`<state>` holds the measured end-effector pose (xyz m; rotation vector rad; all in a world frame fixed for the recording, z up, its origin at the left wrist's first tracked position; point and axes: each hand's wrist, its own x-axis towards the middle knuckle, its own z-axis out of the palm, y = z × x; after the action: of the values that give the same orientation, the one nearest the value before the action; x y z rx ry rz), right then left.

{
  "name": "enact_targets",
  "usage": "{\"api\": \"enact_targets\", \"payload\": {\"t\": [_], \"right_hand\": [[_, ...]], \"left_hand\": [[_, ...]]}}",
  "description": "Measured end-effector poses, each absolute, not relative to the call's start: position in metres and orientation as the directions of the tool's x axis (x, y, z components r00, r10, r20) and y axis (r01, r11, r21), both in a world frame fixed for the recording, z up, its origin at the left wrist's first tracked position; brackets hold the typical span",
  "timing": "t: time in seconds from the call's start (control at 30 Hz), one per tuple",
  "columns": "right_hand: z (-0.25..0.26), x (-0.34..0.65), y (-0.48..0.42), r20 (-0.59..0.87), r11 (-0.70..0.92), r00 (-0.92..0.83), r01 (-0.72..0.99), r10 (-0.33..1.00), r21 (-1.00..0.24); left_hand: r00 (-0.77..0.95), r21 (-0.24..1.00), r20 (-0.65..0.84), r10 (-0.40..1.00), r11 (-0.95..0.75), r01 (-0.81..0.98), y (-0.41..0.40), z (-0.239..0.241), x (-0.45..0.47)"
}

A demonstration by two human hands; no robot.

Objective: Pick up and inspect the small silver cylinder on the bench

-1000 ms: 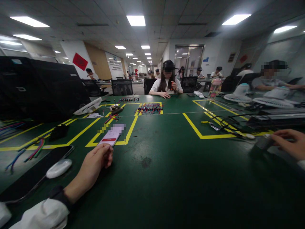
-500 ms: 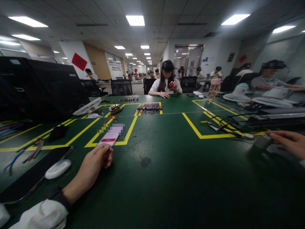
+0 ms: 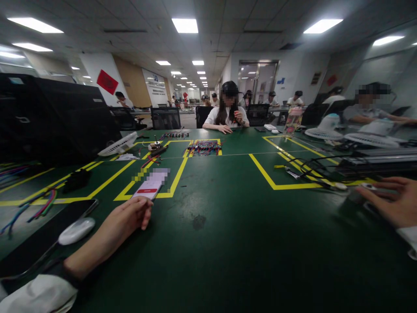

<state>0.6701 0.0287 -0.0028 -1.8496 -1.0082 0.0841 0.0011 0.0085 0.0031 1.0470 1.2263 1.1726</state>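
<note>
Left hand [image 3: 125,217] has slid slightly lower and flatter since a second ago, fingers loosely curled, tips touching the near end of the phone [image 3: 150,188] on the green table [image 3: 228,243]. Right hand [image 3: 389,202], far right of the phone, now spreads over a small dark object [image 3: 356,196], no clear grip.

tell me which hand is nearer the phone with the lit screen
Left. The left hand lies on the table with its fingertips at the near end of the phone. The right hand is far off at the table's right edge, among dark cables.
</note>
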Motion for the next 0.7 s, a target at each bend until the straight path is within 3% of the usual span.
{"api": "enact_targets", "payload": {"t": [0.07, 0.2, 0.3, 0.47, 0.6, 0.7], "right_hand": [[-0.008, 0.672, 0.031, 0.406, -0.19, 0.612, 0.681, 0.678, -0.707], [-0.012, 0.684, 0.036, 0.417, -0.415, 0.623, 0.768, 0.661, -0.488], [-0.005, 0.685, 0.036, 0.324, -0.488, 0.689, 0.702, 0.648, -0.518], [0.008, 0.668, 0.026, 0.211, -0.473, 0.707, 0.634, 0.675, -0.612], [-0.002, 0.67, 0.026, 0.325, -0.381, 0.598, 0.756, 0.733, -0.532], [-0.01, 0.679, 0.034, 0.359, -0.411, 0.563, 0.81, 0.745, -0.418]], "left_hand": [[-0.028, 0.989, -0.124, 0.992, 0.121, -0.087, 0.008, 0.004, 0.0], [-0.05, 0.991, -0.113, 0.992, 0.108, -0.081, 0.007, 0.004, 0.003], [-0.069, 0.992, -0.104, 0.992, 0.099, -0.075, 0.006, 0.005, 0.007], [-0.084, 0.993, -0.1, 0.991, 0.095, -0.063, 0.005, 0.008, 0.011], [-0.092, 0.994, -0.098, 0.991, 0.093, -0.049, 0.005, 0.008, 0.012], [-0.085, 0.995, -0.093, 0.992, 0.09, -0.036, 0.006, 0.007, 0.011]]}}
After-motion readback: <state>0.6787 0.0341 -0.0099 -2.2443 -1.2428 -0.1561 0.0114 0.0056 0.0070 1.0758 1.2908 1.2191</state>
